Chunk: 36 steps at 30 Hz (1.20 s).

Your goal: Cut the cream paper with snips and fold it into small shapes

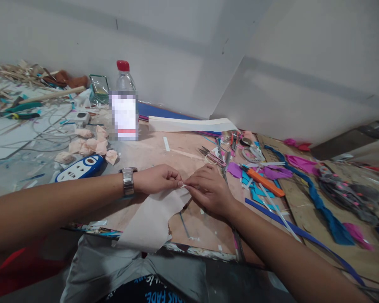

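A pale sheet of paper [151, 221] hangs from my fingertips and drapes down over the table's front edge. My left hand [159, 178], with a metal watch on its wrist, pinches the paper's upper edge between thumb and fingers. From the other side my right hand [210, 189] pinches the same edge, and the fingertips of both hands nearly meet there. Just beyond my right hand lie small scissors [212, 156]. The exact fold at my fingertips is too small to make out.
A clear bottle with a red cap [123, 66] stands at the back, its middle blurred. Left are crumpled peach paper pieces [91, 145] and a blue-white power strip [80, 168]. An orange cutter [263, 182] and coloured scraps lie right. Paper strips [189, 125] rest near the wall.
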### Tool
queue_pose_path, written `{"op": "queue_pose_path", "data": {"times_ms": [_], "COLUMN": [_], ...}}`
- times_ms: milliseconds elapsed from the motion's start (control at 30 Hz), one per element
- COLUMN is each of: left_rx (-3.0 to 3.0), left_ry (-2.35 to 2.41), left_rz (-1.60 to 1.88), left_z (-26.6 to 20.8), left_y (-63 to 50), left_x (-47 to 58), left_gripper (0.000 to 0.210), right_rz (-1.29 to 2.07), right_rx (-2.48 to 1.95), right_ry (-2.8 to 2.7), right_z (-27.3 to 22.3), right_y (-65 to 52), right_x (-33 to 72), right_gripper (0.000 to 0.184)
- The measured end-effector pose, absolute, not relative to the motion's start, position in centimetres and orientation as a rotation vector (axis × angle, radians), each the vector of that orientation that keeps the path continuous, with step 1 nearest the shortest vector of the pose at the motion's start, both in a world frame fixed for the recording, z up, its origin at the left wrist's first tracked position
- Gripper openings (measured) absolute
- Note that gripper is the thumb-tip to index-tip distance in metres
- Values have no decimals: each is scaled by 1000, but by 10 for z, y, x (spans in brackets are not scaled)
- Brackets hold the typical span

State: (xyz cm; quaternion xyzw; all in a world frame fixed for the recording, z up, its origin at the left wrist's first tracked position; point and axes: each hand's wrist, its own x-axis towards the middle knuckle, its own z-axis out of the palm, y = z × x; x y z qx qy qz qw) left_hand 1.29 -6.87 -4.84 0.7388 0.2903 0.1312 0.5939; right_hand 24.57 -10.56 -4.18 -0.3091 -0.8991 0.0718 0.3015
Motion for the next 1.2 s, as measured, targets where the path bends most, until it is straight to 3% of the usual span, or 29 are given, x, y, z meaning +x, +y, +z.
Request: {"op": "queue_pose_path", "data": {"times_ms": [200, 767, 1200], "left_rx": [1777, 1861, 2154], "left_ry": [680, 734, 847], "left_rz": [280, 298, 483], "left_z": [-50, -50, -41], "left_y": [-67, -68, -88], "left_x": [12, 14, 19], "left_gripper": [35, 31, 28], "right_rz": [205, 220, 268], "right_rx": [-832, -895, -967], "right_ry": [-2423, -2505, -2475], "right_z": [-40, -42, -43], "right_y": [-106, -106, -108], "right_x": [244, 244, 244], "right_gripper": [5, 14, 11]}}
